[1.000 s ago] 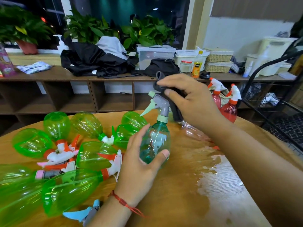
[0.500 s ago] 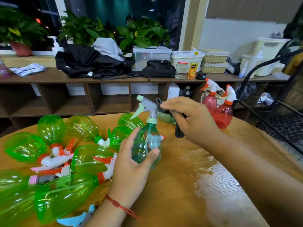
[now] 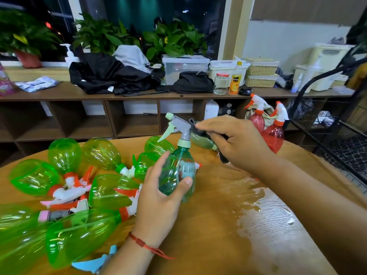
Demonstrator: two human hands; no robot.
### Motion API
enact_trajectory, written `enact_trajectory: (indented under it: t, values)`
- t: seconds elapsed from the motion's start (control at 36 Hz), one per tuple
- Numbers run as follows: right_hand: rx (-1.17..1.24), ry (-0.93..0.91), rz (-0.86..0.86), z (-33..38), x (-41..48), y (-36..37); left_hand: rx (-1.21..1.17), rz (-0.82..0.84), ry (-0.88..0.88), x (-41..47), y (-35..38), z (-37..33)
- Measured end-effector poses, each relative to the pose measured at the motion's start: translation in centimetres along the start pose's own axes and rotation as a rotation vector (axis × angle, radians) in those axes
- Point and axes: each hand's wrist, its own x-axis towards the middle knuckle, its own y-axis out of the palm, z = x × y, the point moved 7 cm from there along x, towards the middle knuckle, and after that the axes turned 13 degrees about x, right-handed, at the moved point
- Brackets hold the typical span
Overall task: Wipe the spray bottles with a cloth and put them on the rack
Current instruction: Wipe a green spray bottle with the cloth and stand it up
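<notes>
While left fingers (image 3: pixel 158 167) grip the teal bottle (image 3: pixel 179 168) (nearly upright), right fingers (image 3: pixel 210 127) pinch cloth (image 3: pixel 196 130).

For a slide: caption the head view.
Left hand holds a teal spray bottle upright; right hand holds a dark cloth at its grey trigger head.

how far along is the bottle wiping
Done: no bottle shows on the rack; two red bottles stand apart, whether wiped is unclear. In hand: left hand holds a teal bottle, right hand holds the cloth at its sprayer. Left: the green bottles lying on the table.
</notes>
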Motion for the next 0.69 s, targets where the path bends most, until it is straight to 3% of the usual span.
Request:
enact_trajectory:
  t: [0.08, 0.25, 0.33, 0.44, 0.69]
  values:
    - [0.06, 0.002, -0.119, 0.6, 0.8, -1.1, 0.036, 0.012, 0.038, -0.3, 0.5, -0.7]
    - [0.044, 0.002, -0.046, 0.8, 0.3, 1.8, 0.0, -0.008, 0.028, -0.2, -0.1, -0.4]
    - [0.156, 0.124, -0.056, -0.4, -0.1, 1.4, 0.015, -0.037, 0.03, 0.1, -0.8, -0.5]
    - [0.497, 0.38, -0.022, -2.1, -0.3, 1.1, 0.031, -0.03, 0.057, 0.4, -1.1, -1.4]
    - [0.79, 0.571, 0.081, -2.6, 0.2, 1.8, 0.119, 0.069, 0.123, 0.2, -0.9, -1.9]
